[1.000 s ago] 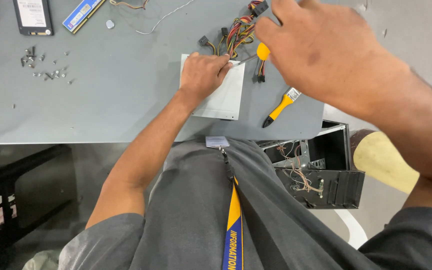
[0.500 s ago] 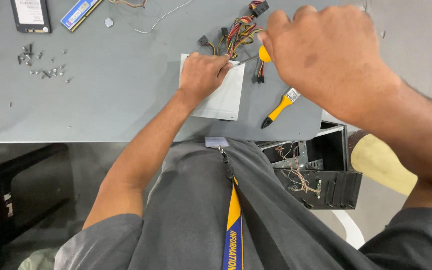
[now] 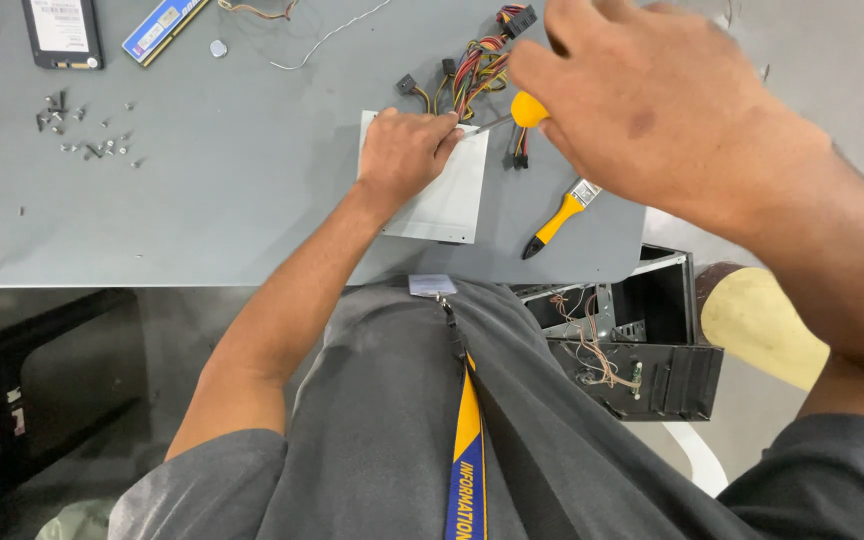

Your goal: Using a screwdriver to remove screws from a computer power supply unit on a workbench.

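Left hand presses the grey metal box; right hand grips a yellow-handled screwdriver.

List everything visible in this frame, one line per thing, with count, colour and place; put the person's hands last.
table: one, grey, upper frame
metal box: one, silver, table centre, under left hand
cable bundle: one, multicoloured, running from the box's top edge
screwdriver: one, yellow grip, in right hand, shaft pointing at the box corner
brush: one, yellow handle, table right of box
screws: a scatter, silver, table left
drive: one, black, top left
memory stick: one, blue, top, beside drive
computer case: one, black, open, on floor at right
lanyard: one, blue and yellow, on person's chest
left hand: pressing on the box
right hand: holding the screwdriver
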